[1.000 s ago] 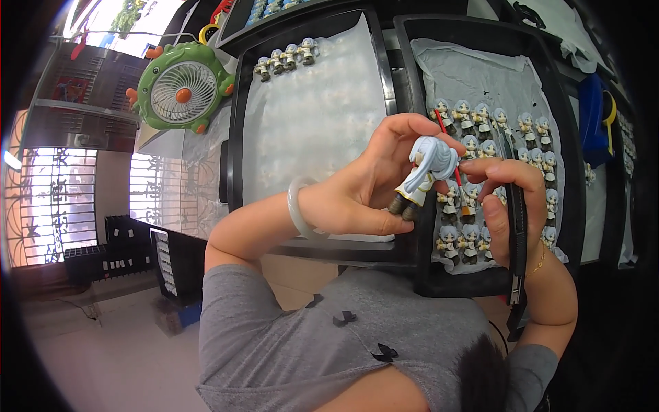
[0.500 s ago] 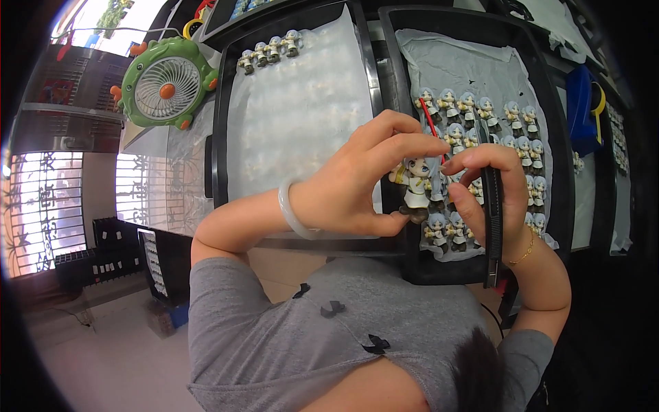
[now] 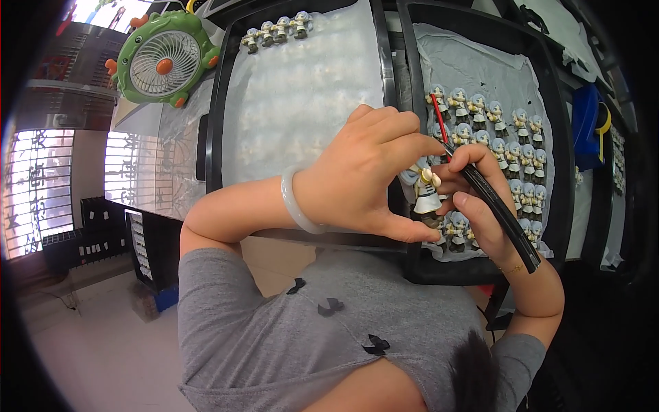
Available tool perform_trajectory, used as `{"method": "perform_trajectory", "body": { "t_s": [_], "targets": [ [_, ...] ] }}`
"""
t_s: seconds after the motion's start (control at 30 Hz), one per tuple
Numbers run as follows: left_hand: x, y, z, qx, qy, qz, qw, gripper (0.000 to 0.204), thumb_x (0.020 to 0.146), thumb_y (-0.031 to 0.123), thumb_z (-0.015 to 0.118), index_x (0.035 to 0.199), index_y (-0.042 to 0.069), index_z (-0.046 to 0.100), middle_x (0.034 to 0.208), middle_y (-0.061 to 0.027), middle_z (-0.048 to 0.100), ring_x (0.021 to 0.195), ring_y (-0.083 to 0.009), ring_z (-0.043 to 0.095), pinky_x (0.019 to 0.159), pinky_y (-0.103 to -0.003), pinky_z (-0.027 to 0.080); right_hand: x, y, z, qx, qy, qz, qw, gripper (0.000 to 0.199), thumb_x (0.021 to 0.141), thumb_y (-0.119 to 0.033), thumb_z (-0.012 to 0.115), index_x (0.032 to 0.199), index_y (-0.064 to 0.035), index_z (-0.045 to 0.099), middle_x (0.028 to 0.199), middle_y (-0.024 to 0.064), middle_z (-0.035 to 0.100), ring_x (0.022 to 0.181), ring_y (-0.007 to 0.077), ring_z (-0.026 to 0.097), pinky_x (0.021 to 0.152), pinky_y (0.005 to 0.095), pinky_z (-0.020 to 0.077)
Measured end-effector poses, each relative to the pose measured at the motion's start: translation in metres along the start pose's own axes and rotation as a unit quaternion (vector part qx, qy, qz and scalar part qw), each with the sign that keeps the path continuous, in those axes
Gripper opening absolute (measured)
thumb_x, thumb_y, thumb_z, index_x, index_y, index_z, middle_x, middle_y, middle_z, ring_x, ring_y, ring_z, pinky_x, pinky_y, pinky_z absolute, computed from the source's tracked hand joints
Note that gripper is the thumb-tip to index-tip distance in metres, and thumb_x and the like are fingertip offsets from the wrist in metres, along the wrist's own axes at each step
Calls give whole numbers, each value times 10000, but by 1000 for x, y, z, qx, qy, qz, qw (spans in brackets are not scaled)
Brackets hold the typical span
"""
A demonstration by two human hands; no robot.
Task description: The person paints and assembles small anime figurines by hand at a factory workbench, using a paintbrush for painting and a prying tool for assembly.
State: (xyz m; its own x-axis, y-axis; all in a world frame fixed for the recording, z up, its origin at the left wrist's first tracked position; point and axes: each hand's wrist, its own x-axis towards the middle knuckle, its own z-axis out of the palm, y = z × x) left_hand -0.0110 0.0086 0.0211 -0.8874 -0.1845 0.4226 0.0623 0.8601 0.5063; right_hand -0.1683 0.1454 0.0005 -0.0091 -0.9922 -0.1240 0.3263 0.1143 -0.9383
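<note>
A small figurine (image 3: 427, 197) with pale hair, a white robe and a dark base is held upright between the fingers and thumb of my left hand (image 3: 367, 172). My right hand (image 3: 482, 185) is closed around a long black ridged tool (image 3: 504, 218), shaped like a cutter knife, and its fingertips meet the figurine's side. The tool slants from the figurine's head down toward my right wrist. A thin red stick (image 3: 439, 117) rises above my fingertips; whether I hold it is unclear. Below both hands lies a black tray (image 3: 473, 48) lined with white sheeting, carrying rows of similar figurines (image 3: 495, 115).
Left of it is another lined black tray (image 3: 221, 130) with a short row of figurines (image 3: 280, 31) at its far end. A green fan (image 3: 165, 65) stands at the far left. A blue tape dispenser (image 3: 587, 127) sits at the right.
The black tool has swung from nearly upright to a slant, its upper end now by the figurine's head. The figurine has turned from facing me to sideways.
</note>
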Motion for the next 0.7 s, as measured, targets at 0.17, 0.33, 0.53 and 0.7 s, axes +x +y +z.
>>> {"method": "perform_trajectory", "body": {
  "t_s": [0.17, 0.33, 0.53, 0.7],
  "targets": [
    [0, -4, 5, 8, 24, -2, 1000, 605, 518, 529, 727, 867, 57, 582, 737, -50, 466, 680, -208, 464, 627, -322, 320, 4, 2, 3, 20, 22, 28, 999, 356, 759, -159, 516, 1070, -72, 364, 1002, 75, 525, 884, 105, 536, 718, 236, 469],
    [0, -7, 5, 9, -22, -31, 999, 601, 489, 488, 765, 874, 63, 585, 719, -38, 476, 645, -200, 467, 603, -308, 290, 5, 7, -3, 12, -1, 44, 999, 327, 786, -112, 490, 1081, -46, 362, 1029, 98, 503, 940, 141, 528, 748, 249, 441],
    [1, -9, 3, 47, -29, -54, 997, 566, 514, 586, 681, 676, 54, 579, 606, -47, 477, 593, -214, 478, 587, -326, 315, 11, 10, 0, 48, -17, 54, 997, 319, 779, -95, 492, 1072, -51, 373, 1005, 81, 495, 913, 134, 522, 749, 259, 443],
    [9, -22, -9, 79, -71, -72, 992, 547, 530, 555, 686, 682, 37, 598, 599, -65, 511, 615, -223, 519, 591, -318, 353, 10, 6, 4, 22, 28, 33, 999, 297, 787, -49, 458, 1067, -55, 359, 1065, 147, 530, 890, 155, 557, 714, 261, 469]
  ]
}}
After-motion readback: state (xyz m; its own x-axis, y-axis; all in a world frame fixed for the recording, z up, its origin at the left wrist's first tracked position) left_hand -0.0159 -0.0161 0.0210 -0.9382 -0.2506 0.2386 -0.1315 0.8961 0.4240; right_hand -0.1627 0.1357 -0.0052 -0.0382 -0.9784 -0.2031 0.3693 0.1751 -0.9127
